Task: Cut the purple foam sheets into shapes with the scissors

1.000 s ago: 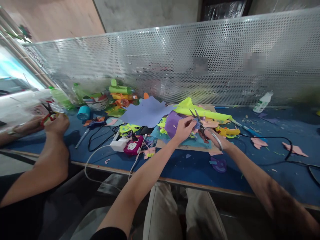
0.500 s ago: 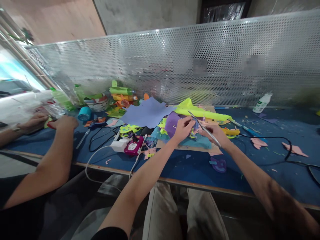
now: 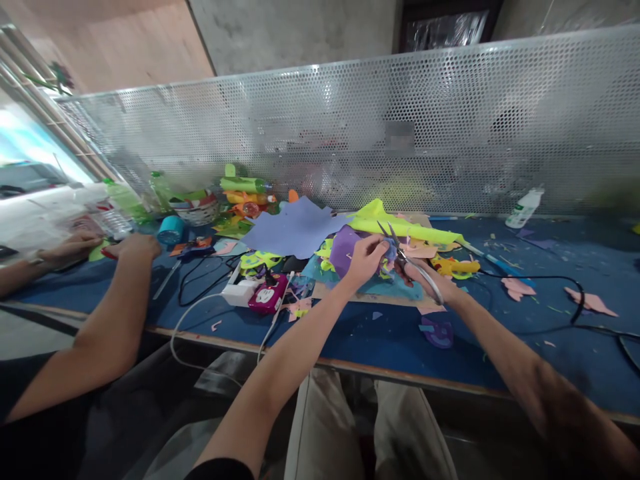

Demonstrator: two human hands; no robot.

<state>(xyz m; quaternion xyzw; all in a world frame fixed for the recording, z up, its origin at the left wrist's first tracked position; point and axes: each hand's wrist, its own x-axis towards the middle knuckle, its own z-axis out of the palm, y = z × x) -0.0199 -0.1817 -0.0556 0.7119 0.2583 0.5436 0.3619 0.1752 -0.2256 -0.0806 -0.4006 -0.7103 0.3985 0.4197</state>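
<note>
My left hand [image 3: 367, 258] pinches a small blue-violet foam piece [image 3: 389, 250] above the middle of the table. Close on its right, my right hand [image 3: 425, 277] grips metal scissors [image 3: 399, 245] whose blades are parted and point up and away, beside the piece. Under and behind my hands lie a dark purple sheet [image 3: 344, 251], a large lavender sheet [image 3: 295, 228], a long yellow-green sheet [image 3: 400, 225] and a light blue sheet [image 3: 407, 288]. The exact edge between the blades and the piece is too small to make out.
A magenta power adapter [image 3: 267, 294] with cables sits left of my arms. A white bottle [image 3: 524, 208] stands at right by the perforated metal panel [image 3: 320, 133]. At left, a co-worker's hand [image 3: 135, 248] works near green bottles [image 3: 127, 200]. Pink scraps [image 3: 517, 288] lie around.
The scissors' blades have gone from closed to parted, and my right hand has turned and dropped slightly. My left hand stays nearly in place with the piece.
</note>
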